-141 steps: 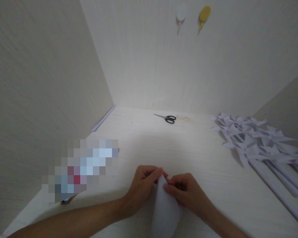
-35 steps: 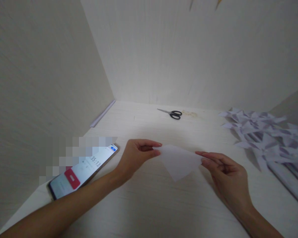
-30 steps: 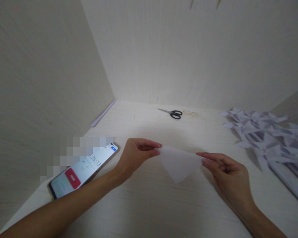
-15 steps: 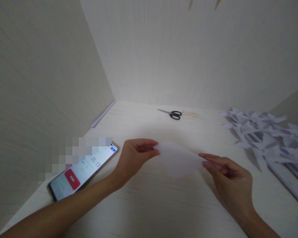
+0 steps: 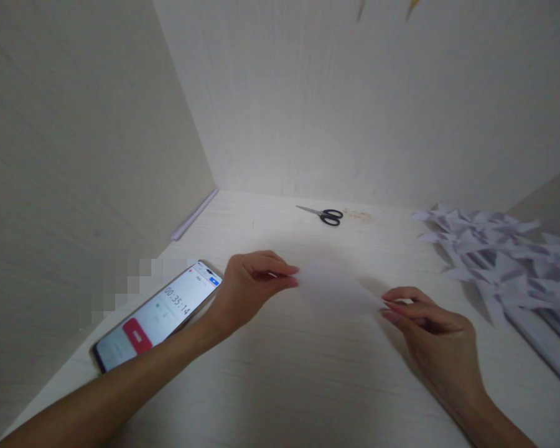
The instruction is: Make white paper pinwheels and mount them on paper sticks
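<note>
A small white sheet of paper is held above the table between both hands. My left hand pinches its left corner between thumb and fingers. At the opposite corner, my right hand is closed in a pinch on the paper too. The sheet looks thin and pale, and its outline blends into the white tabletop, so any creases are hard to make out.
Scissors with black handles lie near the back wall. A phone showing a running timer rests at left, partly behind my left forearm. Several paper pinwheels on rolled sticks lie at right. A rolled paper stick lies along the left wall.
The paper has tilted and looks narrower from front to back. My right hand has shifted slightly right, toward the very tip of the corner. My left hand has risen a little.
</note>
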Action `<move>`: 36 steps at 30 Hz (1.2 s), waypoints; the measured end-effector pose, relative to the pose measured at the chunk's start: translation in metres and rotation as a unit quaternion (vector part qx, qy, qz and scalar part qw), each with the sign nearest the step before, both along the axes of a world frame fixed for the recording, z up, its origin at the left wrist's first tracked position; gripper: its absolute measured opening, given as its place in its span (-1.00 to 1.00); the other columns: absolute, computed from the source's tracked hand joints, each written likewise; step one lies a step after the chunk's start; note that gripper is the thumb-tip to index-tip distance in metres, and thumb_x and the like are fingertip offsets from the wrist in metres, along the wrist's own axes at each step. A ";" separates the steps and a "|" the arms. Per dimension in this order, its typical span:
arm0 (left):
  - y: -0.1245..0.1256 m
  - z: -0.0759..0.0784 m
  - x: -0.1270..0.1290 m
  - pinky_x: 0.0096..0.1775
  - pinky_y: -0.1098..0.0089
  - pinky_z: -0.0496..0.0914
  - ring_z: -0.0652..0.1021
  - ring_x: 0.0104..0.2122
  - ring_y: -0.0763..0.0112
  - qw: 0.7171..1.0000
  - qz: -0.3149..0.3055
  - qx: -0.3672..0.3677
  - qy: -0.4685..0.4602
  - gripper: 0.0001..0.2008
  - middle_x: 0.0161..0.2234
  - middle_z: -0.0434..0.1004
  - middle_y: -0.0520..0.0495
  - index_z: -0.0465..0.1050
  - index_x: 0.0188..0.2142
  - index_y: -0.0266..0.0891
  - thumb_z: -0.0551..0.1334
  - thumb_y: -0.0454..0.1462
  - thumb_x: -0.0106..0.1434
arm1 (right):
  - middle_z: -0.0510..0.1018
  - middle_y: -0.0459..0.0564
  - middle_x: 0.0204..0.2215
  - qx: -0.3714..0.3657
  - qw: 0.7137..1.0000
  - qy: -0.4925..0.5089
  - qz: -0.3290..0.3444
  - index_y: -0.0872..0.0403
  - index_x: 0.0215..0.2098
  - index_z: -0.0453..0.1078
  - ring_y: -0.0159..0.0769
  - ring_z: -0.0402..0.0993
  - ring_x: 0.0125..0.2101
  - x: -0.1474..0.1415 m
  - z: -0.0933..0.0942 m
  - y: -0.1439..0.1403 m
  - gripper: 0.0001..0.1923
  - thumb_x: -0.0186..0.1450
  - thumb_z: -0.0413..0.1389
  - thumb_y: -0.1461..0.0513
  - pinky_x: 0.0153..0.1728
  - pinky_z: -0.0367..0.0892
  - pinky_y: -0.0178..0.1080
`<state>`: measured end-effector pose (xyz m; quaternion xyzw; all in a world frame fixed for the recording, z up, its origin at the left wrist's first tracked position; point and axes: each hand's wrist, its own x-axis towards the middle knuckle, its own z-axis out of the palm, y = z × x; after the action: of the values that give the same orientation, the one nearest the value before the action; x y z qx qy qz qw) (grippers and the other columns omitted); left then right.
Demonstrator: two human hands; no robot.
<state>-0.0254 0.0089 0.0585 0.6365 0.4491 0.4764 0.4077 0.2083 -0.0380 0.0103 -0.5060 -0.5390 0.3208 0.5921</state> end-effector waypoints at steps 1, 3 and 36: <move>0.001 0.001 -0.001 -0.53 0.59 0.36 0.46 -0.55 0.55 1.000 -0.008 0.009 0.004 -0.91 -0.56 0.47 0.00 0.50 -0.55 -0.28 0.31 -0.38 -0.16 | 0.41 -0.11 -0.46 0.002 1.000 -0.005 0.004 0.00 -0.59 0.45 -0.48 0.32 -0.54 0.000 0.002 0.000 -0.87 -0.06 0.19 0.37 -0.68 0.15 -0.43; 0.003 0.001 -0.003 -0.52 0.58 0.38 0.46 -0.55 0.54 0.999 -0.029 0.023 0.011 -0.92 -0.55 0.48 -0.01 0.50 -0.55 -0.27 0.31 -0.37 -0.15 | 0.37 -0.12 -0.51 0.010 1.000 -0.009 0.017 0.00 -0.62 0.44 -0.48 0.30 -0.54 0.000 0.004 0.001 -0.87 -0.06 0.19 0.37 -0.65 0.15 -0.41; 0.001 0.009 -0.007 -0.50 0.55 0.37 0.44 -0.53 0.55 0.990 -0.068 0.078 0.092 -0.89 -0.51 0.46 0.00 0.50 -0.47 -0.22 0.22 -0.38 -0.02 | 0.34 -0.10 -0.48 0.024 0.999 -0.034 0.009 0.00 -0.60 0.40 -0.42 0.30 -0.50 0.001 0.004 -0.002 -0.88 -0.02 0.17 0.36 -0.58 0.18 -0.35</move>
<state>-0.0320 0.0103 0.0671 0.7366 0.4021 0.4202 0.3451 0.2095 -0.0400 0.0140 -0.4976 -0.5711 0.2956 0.5821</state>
